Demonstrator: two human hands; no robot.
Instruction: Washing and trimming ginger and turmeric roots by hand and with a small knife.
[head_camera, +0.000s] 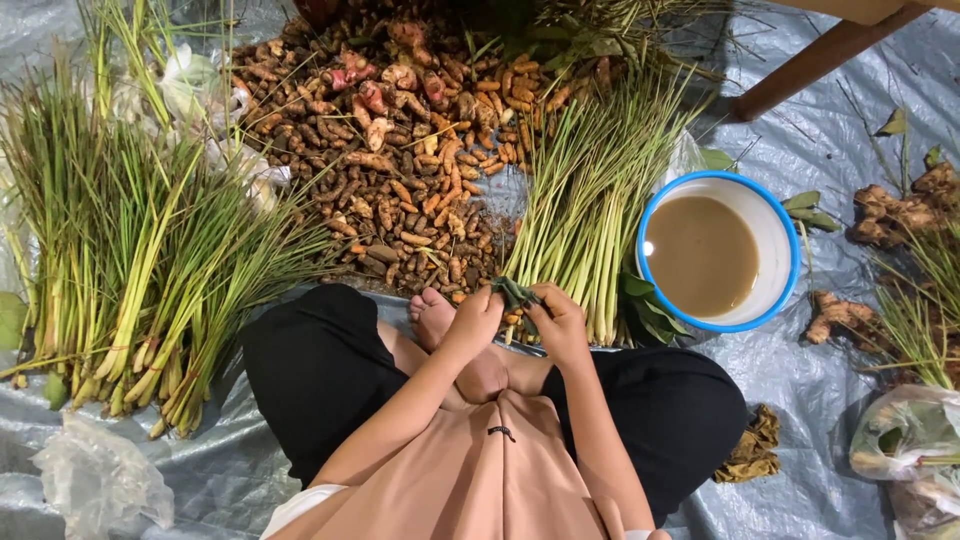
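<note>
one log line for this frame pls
left hand: holds leaf | right hand: holds same leaf | nearby: lemongrass, turmeric pile, bowl

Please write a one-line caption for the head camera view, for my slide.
Both hands, left hand and right hand, hold a green leaf beside lemongrass bundles.

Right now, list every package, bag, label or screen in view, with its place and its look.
Clear plastic bag: lower left on the tarp, crumpled, translucent white.
Plastic bag: lower right edge, clear, greenish contents inside.
White plastic wrap: upper left among the lemongrass, crumpled.
No labels, signs or screens in view.
</note>
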